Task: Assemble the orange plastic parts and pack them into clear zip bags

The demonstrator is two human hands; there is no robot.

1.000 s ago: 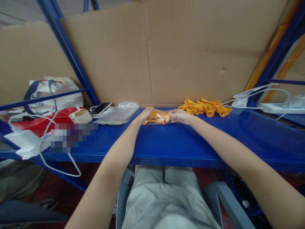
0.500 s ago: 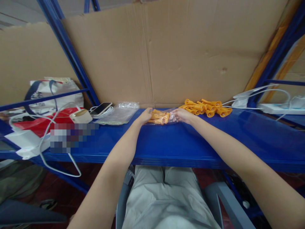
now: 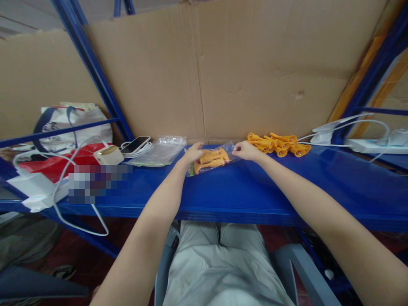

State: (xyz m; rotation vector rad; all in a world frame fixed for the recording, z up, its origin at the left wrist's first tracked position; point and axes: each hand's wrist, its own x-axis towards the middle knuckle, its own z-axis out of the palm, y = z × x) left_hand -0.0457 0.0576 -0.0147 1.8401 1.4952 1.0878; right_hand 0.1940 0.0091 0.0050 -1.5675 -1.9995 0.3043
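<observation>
Left hand (image 3: 192,154) at left end of clear bag (image 3: 213,160); grip cannot be told. Bag between hands on blue shelf (image 3: 229,193), long axis left-right, right end slightly farther. Right hand (image 3: 247,150) pinches that end, beside orange pile (image 3: 280,145).

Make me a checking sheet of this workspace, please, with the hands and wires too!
Surface: blue shelf, flat.
Main things: clear bag with orange horn-shaped pieces inside; similar orange pile to the right.
Clutter: phone, flat plastic packets and white cloth bag, all at left.
Hands: left hand touches the clear bag's left part; right hand pinches its right end.
Cables: white cables on both sides; one loop droops past the front edge at left.
Surroundings: cardboard behind, blue posts at the sides.
</observation>
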